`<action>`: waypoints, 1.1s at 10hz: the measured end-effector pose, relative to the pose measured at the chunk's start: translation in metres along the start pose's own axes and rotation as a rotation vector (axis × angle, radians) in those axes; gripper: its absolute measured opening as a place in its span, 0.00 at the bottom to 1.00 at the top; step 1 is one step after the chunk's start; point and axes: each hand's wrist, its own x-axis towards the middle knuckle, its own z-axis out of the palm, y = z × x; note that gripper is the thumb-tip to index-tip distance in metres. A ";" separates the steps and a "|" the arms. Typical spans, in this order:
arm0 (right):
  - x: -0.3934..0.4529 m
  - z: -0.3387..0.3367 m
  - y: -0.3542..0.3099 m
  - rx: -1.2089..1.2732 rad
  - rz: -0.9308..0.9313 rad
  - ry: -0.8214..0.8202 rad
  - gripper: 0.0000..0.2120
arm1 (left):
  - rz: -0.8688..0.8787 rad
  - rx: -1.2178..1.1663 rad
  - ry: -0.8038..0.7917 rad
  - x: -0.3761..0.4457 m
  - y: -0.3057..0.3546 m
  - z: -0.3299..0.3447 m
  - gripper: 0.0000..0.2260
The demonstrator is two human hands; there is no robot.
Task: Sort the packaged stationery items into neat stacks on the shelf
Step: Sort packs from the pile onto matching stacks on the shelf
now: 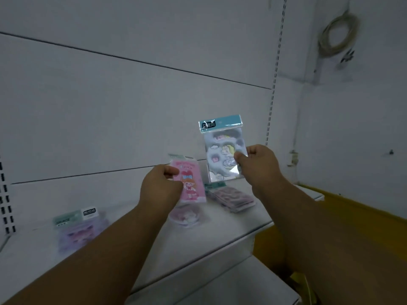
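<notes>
Packaged stationery is split between the hands and the white shelf (132, 256). Above the shelf, the right hand (259, 166) pinches a purple cloud-print pack (222, 148) with a teal header, held upright; thumb and fingers cover its lower right corner. The left hand (160, 186) grips a pink doll-print pack (191, 183), hiding its left edge. On the shelf, a small stack of dark pink packs (233, 198) lies below the purple pack, a blurred round pink item (185, 216) beneath the pink pack, and a purple stack (79, 230) at the shelf's left, its print unreadable.
</notes>
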 end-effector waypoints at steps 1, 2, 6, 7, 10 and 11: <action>0.035 -0.001 0.032 0.017 0.037 -0.057 0.10 | -0.039 0.002 0.084 0.003 -0.006 0.022 0.11; 0.069 0.003 0.066 0.026 0.114 -0.149 0.10 | -0.089 -0.028 0.185 0.004 -0.007 0.043 0.12; 0.136 0.019 0.149 -0.195 0.309 -0.553 0.06 | -0.125 -0.183 0.316 -0.004 0.010 0.112 0.12; 0.138 0.014 0.148 -0.446 0.169 -0.657 0.11 | -0.122 -0.190 0.304 -0.002 0.011 0.120 0.12; 0.116 0.022 0.106 -0.398 -0.197 -0.562 0.18 | -0.128 -0.147 0.303 -0.008 0.011 0.107 0.11; 0.093 0.044 0.063 0.046 0.018 -0.710 0.22 | -0.130 -0.118 0.315 -0.021 0.007 0.078 0.10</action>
